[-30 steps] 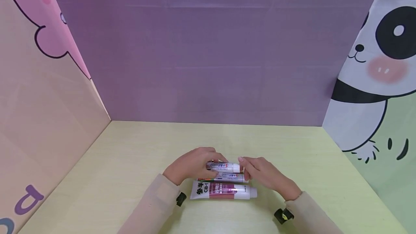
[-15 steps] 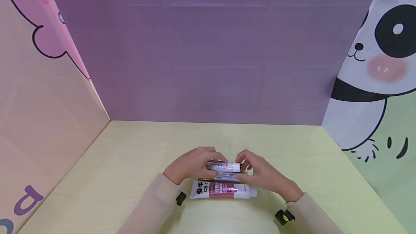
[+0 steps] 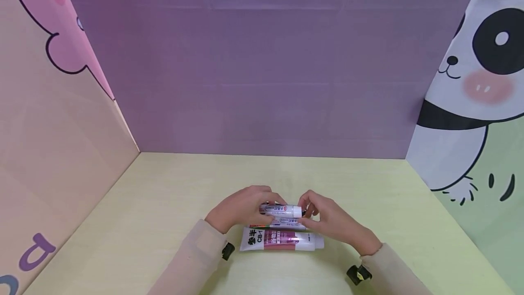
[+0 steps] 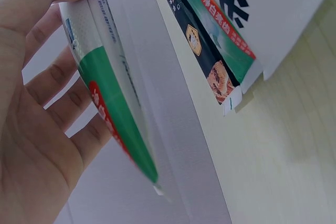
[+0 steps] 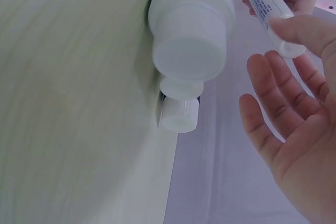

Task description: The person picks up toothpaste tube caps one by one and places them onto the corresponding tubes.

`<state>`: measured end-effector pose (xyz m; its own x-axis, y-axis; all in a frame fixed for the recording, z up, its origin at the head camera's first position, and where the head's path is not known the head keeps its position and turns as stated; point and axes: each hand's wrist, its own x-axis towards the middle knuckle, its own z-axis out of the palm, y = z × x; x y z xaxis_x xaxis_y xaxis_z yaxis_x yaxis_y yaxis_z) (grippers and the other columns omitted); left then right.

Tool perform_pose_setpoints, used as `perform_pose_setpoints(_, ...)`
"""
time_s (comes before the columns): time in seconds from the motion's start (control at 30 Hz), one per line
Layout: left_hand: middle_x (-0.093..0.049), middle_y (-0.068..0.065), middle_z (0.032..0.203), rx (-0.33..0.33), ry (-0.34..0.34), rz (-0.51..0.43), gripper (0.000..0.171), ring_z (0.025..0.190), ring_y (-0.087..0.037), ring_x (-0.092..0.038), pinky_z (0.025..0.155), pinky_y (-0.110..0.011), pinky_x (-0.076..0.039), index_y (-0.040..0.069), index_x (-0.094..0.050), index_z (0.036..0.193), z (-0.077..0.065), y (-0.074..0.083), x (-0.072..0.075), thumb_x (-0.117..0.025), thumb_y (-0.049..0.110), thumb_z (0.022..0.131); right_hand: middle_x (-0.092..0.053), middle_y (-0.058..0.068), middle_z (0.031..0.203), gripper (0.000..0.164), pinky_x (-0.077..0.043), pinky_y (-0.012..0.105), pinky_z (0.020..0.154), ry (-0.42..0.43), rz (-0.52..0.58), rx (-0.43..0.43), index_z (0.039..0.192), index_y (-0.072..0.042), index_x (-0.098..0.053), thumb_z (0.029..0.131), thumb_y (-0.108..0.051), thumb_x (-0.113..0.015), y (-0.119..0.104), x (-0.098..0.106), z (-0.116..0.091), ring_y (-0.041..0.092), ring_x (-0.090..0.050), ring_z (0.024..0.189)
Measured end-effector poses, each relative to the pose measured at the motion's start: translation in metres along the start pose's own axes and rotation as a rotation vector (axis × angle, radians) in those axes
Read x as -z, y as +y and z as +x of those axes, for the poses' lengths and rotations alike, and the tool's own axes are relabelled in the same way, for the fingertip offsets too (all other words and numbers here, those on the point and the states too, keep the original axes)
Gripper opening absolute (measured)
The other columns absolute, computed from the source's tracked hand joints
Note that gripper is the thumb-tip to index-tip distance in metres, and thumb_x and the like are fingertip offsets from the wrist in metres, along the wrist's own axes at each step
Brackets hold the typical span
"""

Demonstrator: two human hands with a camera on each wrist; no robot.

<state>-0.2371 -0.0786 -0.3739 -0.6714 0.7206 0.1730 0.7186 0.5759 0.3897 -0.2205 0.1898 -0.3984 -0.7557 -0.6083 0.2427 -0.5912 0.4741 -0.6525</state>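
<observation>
My left hand (image 3: 241,206) grips a white toothpaste tube (image 3: 282,210) near its middle, raised above the other tubes. The left wrist view shows this tube's green and red crimped end (image 4: 118,114) hanging free. At the cap end, my right hand (image 3: 333,217) has its thumb (image 5: 299,30) against the tube, with the index finger opposite and the remaining fingers spread loosely. On the table below lie a large white-and-pink toothpaste tube (image 3: 282,240), a white-and-green toothpaste tube (image 3: 286,223) and a black tube (image 4: 191,38), mostly hidden in the head view.
The pale wooden table (image 3: 184,181) meets a purple back wall (image 3: 262,67). Side panels carry a pink cartoon figure (image 3: 67,49) on the left and a panda (image 3: 483,67) on the right. All caps of the lying tubes point right.
My right hand's fingers have spread from a bunched shape beside the cap, with the thumb now lower, around the tube's cap end. My left hand and the lying tubes stay put.
</observation>
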Motion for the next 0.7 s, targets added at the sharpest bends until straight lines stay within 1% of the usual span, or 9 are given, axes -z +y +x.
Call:
perform_pose_setpoints(0.17, -0.061, 0.014, 0.095, 0.005, 0.002, -0.014, 0.034, 0.081, -0.005, -0.054, 0.074, -0.021, -0.049, 0.022, -0.073, 0.118, -0.0007, 0.0007, -0.0006, -0.074, 0.017, 0.084, -0.06, -0.009, 0.088, 0.024, -0.048, 0.025, 0.064, -0.012, 0.005, 0.006, 0.111, -0.012, -0.054, 0.095, -0.021, -0.07, 0.0003, 0.0003, -0.0019, 0.01, -0.057, 0.079)
perform_pose_setpoints(0.3, -0.061, 0.013, 0.095, 0.0, 0.013, -0.016, 0.034, 0.081, -0.005, -0.054, 0.074, -0.02, -0.05, 0.021, -0.074, 0.118, -0.0008, 0.0006, -0.0008, -0.074, 0.016, 0.085, -0.06, -0.008, 0.088, 0.023, -0.048, 0.025, 0.065, -0.037, -0.013, -0.004, 0.112, -0.012, -0.052, 0.099, -0.026, -0.065, 0.0019, 0.0, -0.0019, 0.01, -0.056, 0.079)
perform_pose_setpoints(0.4, -0.061, 0.012, 0.095, -0.007, 0.024, -0.009, 0.034, 0.081, -0.005, -0.054, 0.074, -0.02, -0.049, 0.021, -0.074, 0.118, -0.0007, 0.0003, -0.0009, -0.073, 0.015, 0.085, -0.061, -0.004, 0.091, 0.022, -0.05, 0.026, 0.068, -0.073, -0.015, -0.015, 0.113, -0.012, -0.049, 0.103, -0.028, -0.058, 0.0024, -0.0008, -0.0015, 0.01, -0.057, 0.082)
perform_pose_setpoints(0.53, -0.061, 0.011, 0.095, -0.017, 0.035, -0.003, 0.034, 0.08, -0.006, -0.054, 0.075, -0.019, -0.05, 0.02, -0.074, 0.119, 0.0, -0.0002, -0.0016, -0.073, 0.014, 0.086, -0.062, 0.002, 0.098, 0.021, -0.05, 0.026, 0.072, -0.102, -0.036, 0.006, 0.114, -0.009, -0.046, 0.106, -0.028, -0.05, 0.0009, -0.0011, -0.0018, 0.01, -0.057, 0.085)
perform_pose_setpoints(0.6, -0.062, 0.011, 0.095, -0.016, 0.037, 0.003, 0.033, 0.081, -0.005, -0.054, 0.076, -0.02, -0.05, 0.021, -0.074, 0.119, 0.0002, -0.0003, -0.0018, -0.073, 0.015, 0.086, -0.062, 0.002, 0.097, 0.02, -0.049, 0.026, 0.071, -0.095, -0.042, 0.021, 0.114, -0.009, -0.046, 0.106, -0.027, -0.05, 0.0007, -0.0012, -0.0017, 0.01, -0.057, 0.084)
perform_pose_setpoints(0.7, -0.063, 0.011, 0.097, -0.01, 0.04, 0.012, 0.033, 0.082, -0.005, -0.055, 0.077, -0.021, -0.05, 0.022, -0.074, 0.119, 0.0004, -0.0006, -0.0018, -0.075, 0.017, 0.086, -0.06, -0.002, 0.093, 0.019, -0.049, 0.026, 0.069, -0.068, -0.022, 0.016, 0.114, -0.01, -0.047, 0.105, -0.025, -0.053, 0.0017, -0.0017, -0.0015, 0.01, -0.056, 0.082)
